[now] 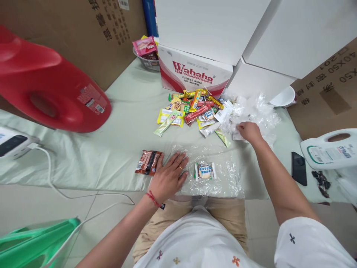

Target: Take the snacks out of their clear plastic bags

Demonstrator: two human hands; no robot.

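Note:
My left hand [170,175] lies flat with its fingers stretched out, on the left edge of a clear plastic bag [223,182] spread on the table. A white-ended packet of biscuits [205,171] rests on that bag. A brown snack packet [148,162] sits by my left thumb side. My right hand [250,131] is closed in a pinch at the near left side of a crumpled heap of clear plastic bags [256,111]. Its fingertips are partly hidden. Left of the heap is a pile of wrapped snacks [195,108], in yellow, red, green and white wrappers.
A Wahaha carton [195,70] stands behind the snacks, under white boxes. A bowl of packets [150,64] is at back left. A large red jug [55,85] stands at left. On the right are a white bottle [331,149], a black phone [299,168] and keys [321,183].

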